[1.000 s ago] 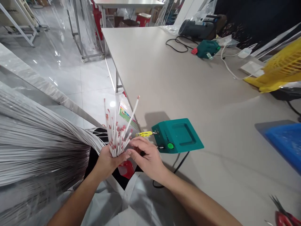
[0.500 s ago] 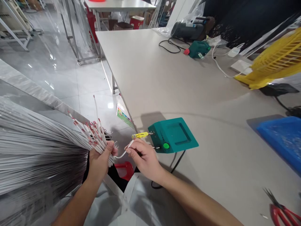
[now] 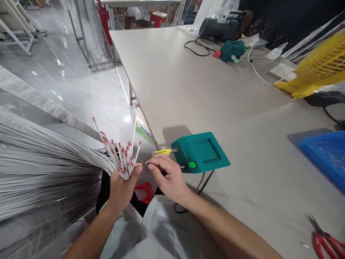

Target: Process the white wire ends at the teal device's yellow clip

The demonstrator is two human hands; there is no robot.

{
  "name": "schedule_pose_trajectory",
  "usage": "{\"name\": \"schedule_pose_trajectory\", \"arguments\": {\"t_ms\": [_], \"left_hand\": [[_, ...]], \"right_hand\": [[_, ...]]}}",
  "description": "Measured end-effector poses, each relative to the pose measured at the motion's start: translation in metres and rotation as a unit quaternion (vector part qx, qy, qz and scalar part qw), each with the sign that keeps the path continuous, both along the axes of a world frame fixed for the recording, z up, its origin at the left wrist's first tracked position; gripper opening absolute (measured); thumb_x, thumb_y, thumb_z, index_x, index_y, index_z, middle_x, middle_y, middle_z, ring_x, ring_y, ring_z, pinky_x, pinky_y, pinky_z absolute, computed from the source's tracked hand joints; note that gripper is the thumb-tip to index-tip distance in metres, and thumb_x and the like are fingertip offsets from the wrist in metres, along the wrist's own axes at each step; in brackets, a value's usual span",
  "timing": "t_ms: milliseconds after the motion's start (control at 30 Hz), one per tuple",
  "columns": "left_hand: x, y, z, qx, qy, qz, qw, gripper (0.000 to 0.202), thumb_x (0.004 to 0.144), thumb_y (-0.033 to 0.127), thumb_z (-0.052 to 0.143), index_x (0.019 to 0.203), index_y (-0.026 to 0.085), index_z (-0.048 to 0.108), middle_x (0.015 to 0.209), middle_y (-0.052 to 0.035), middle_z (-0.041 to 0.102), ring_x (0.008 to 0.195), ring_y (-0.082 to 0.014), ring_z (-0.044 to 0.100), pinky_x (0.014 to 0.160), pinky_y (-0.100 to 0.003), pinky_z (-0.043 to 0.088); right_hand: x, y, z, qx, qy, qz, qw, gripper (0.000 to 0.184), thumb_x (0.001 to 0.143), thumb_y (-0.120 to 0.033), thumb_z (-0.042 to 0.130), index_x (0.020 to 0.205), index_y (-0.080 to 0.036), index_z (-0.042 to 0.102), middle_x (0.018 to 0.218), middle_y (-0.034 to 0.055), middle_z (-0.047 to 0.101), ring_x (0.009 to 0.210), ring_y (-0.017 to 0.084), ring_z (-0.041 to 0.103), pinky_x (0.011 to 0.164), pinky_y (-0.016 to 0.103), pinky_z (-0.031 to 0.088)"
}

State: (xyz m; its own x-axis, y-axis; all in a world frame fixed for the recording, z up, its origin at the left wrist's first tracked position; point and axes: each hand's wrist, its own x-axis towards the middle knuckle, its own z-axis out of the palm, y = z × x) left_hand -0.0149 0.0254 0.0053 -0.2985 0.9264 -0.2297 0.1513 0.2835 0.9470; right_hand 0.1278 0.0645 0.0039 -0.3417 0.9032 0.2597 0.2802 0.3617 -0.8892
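Note:
My left hand is closed around a bundle of white wires with red tips, whose ends fan upward just off the table's near left edge. The long white wire strands sweep away to the left. My right hand is beside the bundle with thumb and fingers pinched together near the wire ends; I cannot make out what sits between them. Just right of that hand stands a small teal machine with a green button and a yellow-handled probe sticking out of its left side.
The beige table carries a blue tray at the right, red-handled scissors at the bottom right, a yellow basket, a second teal tool with cables at the back. A red stool stands below my hands.
The wire ends in my left hand have swung from leaning left to pointing more upright. The single wire my right hand was pulling out is no longer seen stretched between the hands.

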Motion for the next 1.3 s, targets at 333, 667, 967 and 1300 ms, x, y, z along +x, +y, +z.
{"name": "schedule_pose_trajectory", "arguments": {"t_ms": [333,667,967,1300], "left_hand": [[0.008,-0.003,-0.007,-0.002,-0.073,-0.013,0.997,0.013,0.067,0.026,0.068,0.072,0.015,0.07,0.062,-0.0013,0.065,0.057,-0.0131,0.057,0.054,-0.023,0.047],[-0.003,-0.007,-0.01,-0.018,-0.143,-0.026,0.989,0.014,0.07,0.029,0.067,0.072,0.016,0.07,0.054,0.0016,0.06,0.044,-0.0062,0.045,0.042,-0.018,0.038],[-0.015,-0.007,-0.002,-0.001,-0.107,-0.166,0.98,0.005,0.069,0.021,0.067,0.07,0.016,0.068,0.068,-0.0017,0.065,0.066,-0.0146,0.056,0.064,-0.026,0.046],[-0.02,-0.006,-0.012,0.01,-0.241,-0.132,0.961,0.016,0.067,0.03,0.07,0.062,0.015,0.066,0.05,0.0014,0.052,0.046,-0.0082,0.038,0.044,-0.023,0.03]], "right_hand": [[-0.001,0.001,0.0,-0.015,0.035,0.007,0.999,0.012,0.08,-0.015,0.055,0.075,-0.018,0.065,0.073,0.0043,0.061,0.068,0.014,0.057,0.062,0.026,0.047],[0.004,0.005,0.005,-0.012,0.016,0.027,0.999,0.013,0.082,-0.017,0.052,0.08,-0.018,0.065,0.073,0.0044,0.061,0.069,0.014,0.057,0.064,0.028,0.047],[0.017,0.015,0.023,-0.058,-0.005,0.201,0.978,0.009,0.078,-0.022,0.061,0.083,-0.019,0.068,0.083,0.005,0.064,0.075,0.014,0.06,0.067,0.025,0.05],[-0.006,-0.002,0.007,-0.346,0.248,0.111,0.898,0.018,0.067,-0.035,0.072,0.068,-0.017,0.069,0.076,-0.0003,0.055,0.048,0.004,0.048,0.041,0.017,0.044]]}}
